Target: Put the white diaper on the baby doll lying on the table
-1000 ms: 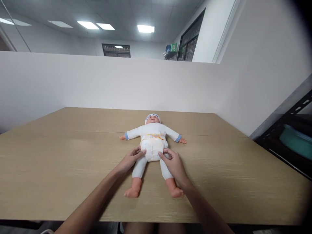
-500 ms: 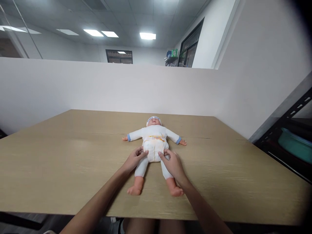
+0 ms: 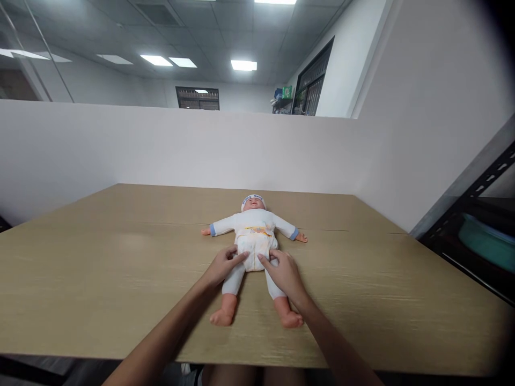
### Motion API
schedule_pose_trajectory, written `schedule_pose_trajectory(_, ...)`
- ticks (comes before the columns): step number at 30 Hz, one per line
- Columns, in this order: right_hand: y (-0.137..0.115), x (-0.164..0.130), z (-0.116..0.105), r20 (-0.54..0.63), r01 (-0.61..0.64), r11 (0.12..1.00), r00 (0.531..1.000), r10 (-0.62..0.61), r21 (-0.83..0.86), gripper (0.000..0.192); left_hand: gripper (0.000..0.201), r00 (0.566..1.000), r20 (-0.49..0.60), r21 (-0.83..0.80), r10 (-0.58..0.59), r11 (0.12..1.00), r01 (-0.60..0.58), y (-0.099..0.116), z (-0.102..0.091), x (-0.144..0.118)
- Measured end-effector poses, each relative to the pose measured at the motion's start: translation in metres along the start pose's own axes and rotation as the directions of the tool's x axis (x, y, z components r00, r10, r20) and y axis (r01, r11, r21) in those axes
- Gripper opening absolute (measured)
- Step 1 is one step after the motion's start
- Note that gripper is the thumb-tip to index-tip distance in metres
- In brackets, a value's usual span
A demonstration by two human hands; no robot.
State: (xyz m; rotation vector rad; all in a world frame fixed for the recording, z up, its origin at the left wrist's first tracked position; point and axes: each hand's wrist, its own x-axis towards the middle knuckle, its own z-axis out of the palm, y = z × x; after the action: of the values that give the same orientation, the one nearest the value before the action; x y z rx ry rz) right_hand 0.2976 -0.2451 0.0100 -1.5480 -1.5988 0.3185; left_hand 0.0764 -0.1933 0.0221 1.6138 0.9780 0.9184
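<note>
A baby doll (image 3: 255, 216) in white clothes with blue cuffs and a white cap lies on its back, its head toward the wall and its feet toward me. Around its hips is a white diaper (image 3: 253, 249) with a printed orange and yellow band at the waist. My left hand (image 3: 224, 264) grips the diaper's edge at the leg on the left, thumb on the front and fingers curled at the side. On the other edge, my right hand (image 3: 285, 272) does the same, its thumb pressed on the front. The fingertips under the edges are partly hidden.
The doll rests on a wide wooden table (image 3: 120, 279) with a low white partition (image 3: 201, 147) behind it. To the right stands a black metal rack (image 3: 475, 195) holding a teal basin (image 3: 486, 241).
Both thumbs have slid slightly inward over the diaper's front. The doll lies in the same place; the view has tilted up a little.
</note>
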Motion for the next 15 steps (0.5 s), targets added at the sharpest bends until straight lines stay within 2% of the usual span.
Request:
schedule_pose_trajectory(8, 0.006, 0.006, -0.001, 0.057, -0.040, 0.985, 0.998, 0.031, 0.170, 0.050, 0.058, 0.999, 0.036, -0.069, -0.033, 0.997, 0.036, 0.004, -0.004, 0.000)
schedule_pose_trajectory(11, 0.009, 0.001, -0.007, 0.069, -0.048, 0.984, 0.997, 0.036, 0.173, 0.046, 0.055, 1.000, 0.006, -0.008, -0.005, 1.000, 0.005, 0.006, -0.006, -0.001)
schedule_pose_trajectory(15, 0.013, -0.015, -0.020, -0.025, 0.028, 0.992, 0.999, -0.025, 0.122, 0.026, 0.047, 0.994, -0.072, 0.169, 0.086, 0.983, -0.073, 0.011, -0.012, -0.010)
